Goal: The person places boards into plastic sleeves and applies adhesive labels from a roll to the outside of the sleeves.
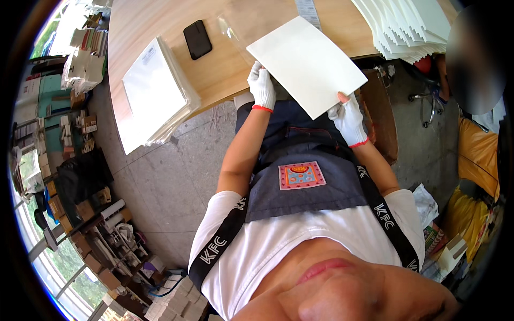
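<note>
A plain white rectangular sheet [308, 64], stiff enough to stay flat, is held tilted over the table's near edge. My right hand [348, 120], in a white glove with a red cuff, grips its near right corner, bare thumb on top. At the sheet's left edge, my gloved left hand [262, 88] has its fingers closed, pinching what looks like the near edge of a clear plastic sleeve [229, 29]. The sleeve lies on the table, partly under the sheet. Its exact outline is hard to see.
On the wooden table [160, 16] lie a black phone [198, 40], a stack of plastic-wrapped white sheets [155, 91] at left and fanned white sheets [407, 27] at right. A printed slip [308, 12] sits at the back. A cardboard box [379, 115] stands below the table's right side.
</note>
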Available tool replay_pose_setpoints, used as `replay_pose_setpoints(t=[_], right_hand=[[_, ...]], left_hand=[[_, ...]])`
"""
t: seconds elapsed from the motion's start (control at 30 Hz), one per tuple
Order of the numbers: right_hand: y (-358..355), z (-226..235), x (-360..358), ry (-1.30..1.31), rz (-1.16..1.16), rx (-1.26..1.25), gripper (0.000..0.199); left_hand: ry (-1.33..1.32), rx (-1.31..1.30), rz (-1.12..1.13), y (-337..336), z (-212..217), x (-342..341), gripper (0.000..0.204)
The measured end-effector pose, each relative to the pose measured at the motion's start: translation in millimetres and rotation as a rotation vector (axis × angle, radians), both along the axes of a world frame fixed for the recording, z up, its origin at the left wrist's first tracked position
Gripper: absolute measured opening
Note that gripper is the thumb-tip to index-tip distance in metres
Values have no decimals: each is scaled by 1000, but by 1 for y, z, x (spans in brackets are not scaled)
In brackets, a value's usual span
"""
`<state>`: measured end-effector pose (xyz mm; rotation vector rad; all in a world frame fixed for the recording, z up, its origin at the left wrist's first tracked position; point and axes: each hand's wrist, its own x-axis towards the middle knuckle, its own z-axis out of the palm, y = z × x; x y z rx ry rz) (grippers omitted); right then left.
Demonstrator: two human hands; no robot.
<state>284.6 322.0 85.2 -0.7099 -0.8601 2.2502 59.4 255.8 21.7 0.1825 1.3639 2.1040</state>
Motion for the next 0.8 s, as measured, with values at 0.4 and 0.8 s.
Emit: replay_pose_setpoints(t=[0.4, 0.8], right_hand=[[-8, -46, -61, 156, 25, -534, 40], [-29, -20, -93, -596, 539, 1417, 13]], left_hand=[[-136, -237, -413, -91, 5, 58, 23], [-75, -455, -409, -110, 26, 13, 26]])
